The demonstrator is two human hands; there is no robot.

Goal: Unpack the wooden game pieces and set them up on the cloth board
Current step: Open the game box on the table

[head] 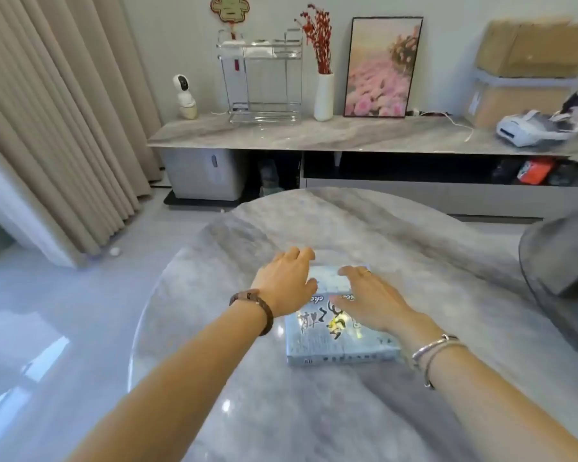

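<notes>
A flat pale blue game box (pixel 339 341) with dark calligraphy on its lid lies shut on the round grey marble table (pixel 347 228). My left hand (pixel 286 281) hovers over the box's far left corner, fingers spread and relaxed, with a dark bead bracelet on the wrist. My right hand (pixel 371 295) is stretched flat over the box's far right part, palm down, a ring on one finger and silver bangles on the wrist. I cannot tell whether either hand touches the lid. No wooden pieces or cloth board are in view.
A dark rounded seat (pixel 561 271) stands at the table's right edge. Beyond is a long marble sideboard (pixel 331 135) with a clear rack, white vase, framed picture, camera and cardboard boxes. Beige curtains (pixel 47 128) hang at left.
</notes>
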